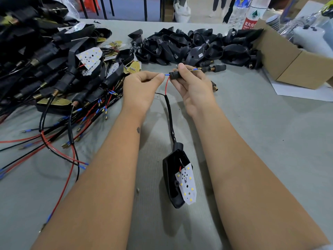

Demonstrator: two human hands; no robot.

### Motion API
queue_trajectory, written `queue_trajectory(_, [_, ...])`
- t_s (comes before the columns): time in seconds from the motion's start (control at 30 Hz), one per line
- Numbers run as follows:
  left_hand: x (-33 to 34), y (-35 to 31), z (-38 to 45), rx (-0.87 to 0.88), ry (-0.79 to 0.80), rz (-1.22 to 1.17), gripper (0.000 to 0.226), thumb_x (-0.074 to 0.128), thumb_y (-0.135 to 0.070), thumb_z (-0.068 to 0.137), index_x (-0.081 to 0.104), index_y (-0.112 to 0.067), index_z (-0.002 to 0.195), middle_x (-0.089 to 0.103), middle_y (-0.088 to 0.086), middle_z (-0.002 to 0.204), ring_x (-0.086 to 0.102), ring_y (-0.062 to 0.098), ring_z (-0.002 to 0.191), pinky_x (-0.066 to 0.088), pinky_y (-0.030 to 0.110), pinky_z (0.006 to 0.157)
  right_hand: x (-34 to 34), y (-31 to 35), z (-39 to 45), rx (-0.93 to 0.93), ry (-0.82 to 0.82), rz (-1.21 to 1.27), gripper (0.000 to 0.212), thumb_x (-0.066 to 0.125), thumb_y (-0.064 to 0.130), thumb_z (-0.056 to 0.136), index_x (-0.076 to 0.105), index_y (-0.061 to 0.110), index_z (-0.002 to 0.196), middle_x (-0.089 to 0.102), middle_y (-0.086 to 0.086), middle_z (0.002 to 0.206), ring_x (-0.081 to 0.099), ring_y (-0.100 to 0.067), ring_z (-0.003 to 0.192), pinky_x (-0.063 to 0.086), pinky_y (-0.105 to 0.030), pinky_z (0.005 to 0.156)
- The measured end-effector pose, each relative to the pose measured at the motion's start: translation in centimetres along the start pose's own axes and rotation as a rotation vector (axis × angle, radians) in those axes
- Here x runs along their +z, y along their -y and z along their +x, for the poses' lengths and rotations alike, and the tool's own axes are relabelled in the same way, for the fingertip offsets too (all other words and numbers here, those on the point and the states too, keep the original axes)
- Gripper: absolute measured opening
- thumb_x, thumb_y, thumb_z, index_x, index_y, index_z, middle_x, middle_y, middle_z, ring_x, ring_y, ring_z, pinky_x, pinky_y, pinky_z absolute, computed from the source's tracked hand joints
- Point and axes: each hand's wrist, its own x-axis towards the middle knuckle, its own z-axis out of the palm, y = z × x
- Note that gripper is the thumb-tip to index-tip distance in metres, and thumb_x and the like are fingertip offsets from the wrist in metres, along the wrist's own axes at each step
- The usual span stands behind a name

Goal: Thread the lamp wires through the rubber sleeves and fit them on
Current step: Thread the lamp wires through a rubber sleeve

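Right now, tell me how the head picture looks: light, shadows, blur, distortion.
Head view: soft, even light, faint shadows beside the lamp housing; wide-angle bending stretches the forearms and curves the table edges; left hand and right hand are sharp, background bottles slightly blurred.

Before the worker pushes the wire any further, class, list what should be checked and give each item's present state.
1. Left hand pinches the blue-tipped red wire: ok.
2. Right hand grips the black rubber sleeve: ok.
3. Blue tip lined up with the sleeve's opening: ok.
4. Thin black wire also entering the sleeve: not ok, it hangs loose.
5. Black lamp housing with white LED board resting on the grey table: ok.
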Motion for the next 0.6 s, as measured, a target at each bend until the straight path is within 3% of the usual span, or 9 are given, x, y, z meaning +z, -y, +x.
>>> queue_trajectory(0.1, [-0.05,-0.04,-0.06,0.000,0.005,-0.019,0.016,0.074,-0.018,0.086,0.070,-0.027,0.073,0.069,-0.015,0.070,0.062,-0.004,0.068,0.051,0.014,0.074,-0.02,0.11,0.06,0.027,-0.003,0.005,0.010,0.067,0.006,0.091,0.057,0.002,0.092,0.067,-0.012,0.082,0.069,-0.019,0.074,0.060,-0.030,0.082])
queue_trajectory(0.27, [-0.12,0.08,-0.20,0.017,0.068,-0.030,0.015,0.075,-0.018,0.085,0.072,-0.028,0.073,0.071,-0.013,0.071,0.064,-0.002,0.071,0.051,0.014,0.073,-0.07,0.23,0.05,0.031,-0.030,0.027,0.018,0.070,0.009,0.088,0.053,0.007,0.085,0.067,-0.006,0.067,0.068,-0.014,0.064,0.059,-0.026,0.070])
queue_trajectory(0.47, [-0.02,0.13,-0.19,0.015,0.091,0.015,0.019,0.074,-0.018,0.085,0.071,-0.026,0.069,0.062,-0.017,0.056,0.053,-0.005,0.057,0.045,0.010,0.063,-0.21,0.25,0.05,0.050,0.027,0.036,0.011,0.063,0.001,0.091,0.053,0.005,0.092,0.064,-0.012,0.083,0.066,-0.020,0.075,0.060,-0.029,0.078])
queue_trajectory(0.6, [0.16,0.21,-0.35,0.038,0.099,0.089,0.018,0.072,-0.021,0.087,0.069,-0.024,0.069,0.058,-0.012,0.059,0.047,-0.006,0.053,0.041,0.008,0.058,-0.17,0.42,0.00,0.056,0.041,0.041,0.011,0.064,0.002,0.091,0.054,0.004,0.093,0.064,-0.012,0.082,0.066,-0.020,0.074,0.060,-0.029,0.076])
